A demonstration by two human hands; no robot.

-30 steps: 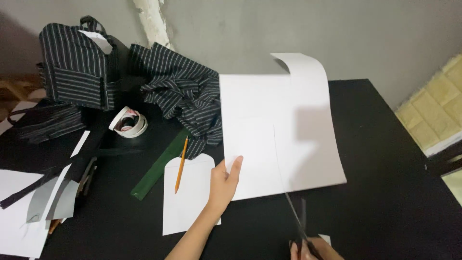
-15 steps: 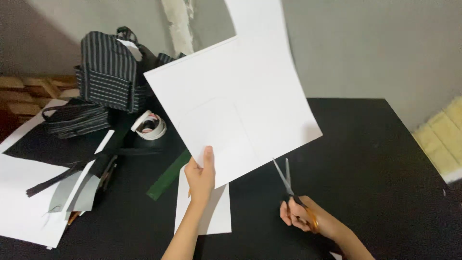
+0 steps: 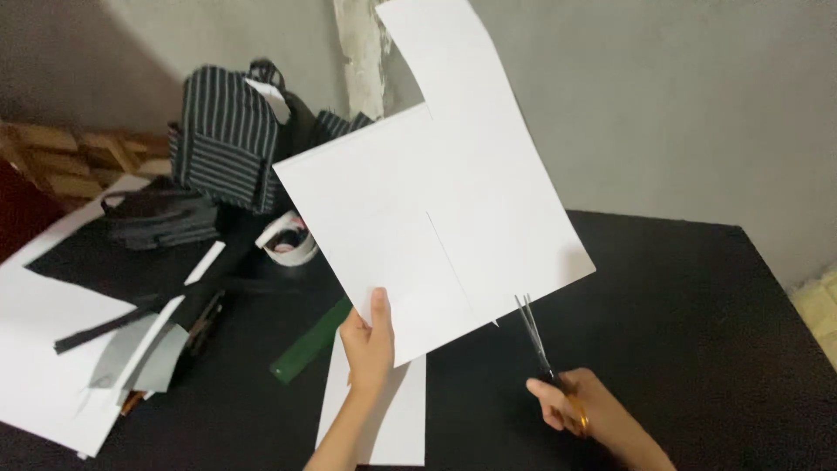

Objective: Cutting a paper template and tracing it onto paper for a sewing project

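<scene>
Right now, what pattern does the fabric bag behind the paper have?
The fabric bag is black with thin white stripes, clearest in the head view.

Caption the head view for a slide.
Left hand lifts a large white paper sheet while right hand brings scissors to its lower edge above a black table.

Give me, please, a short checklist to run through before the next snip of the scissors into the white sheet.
1. Left hand grips the white sheet at its lower edge: ok.
2. Right hand holds the scissors: ok.
3. Blades meet the sheet's lower edge: ok.
4. Left hand's fingers clear of the blades: ok.
5. Cutting line marked on the sheet: cannot tell.
6. Sheet lifted off the black table: ok.
</scene>
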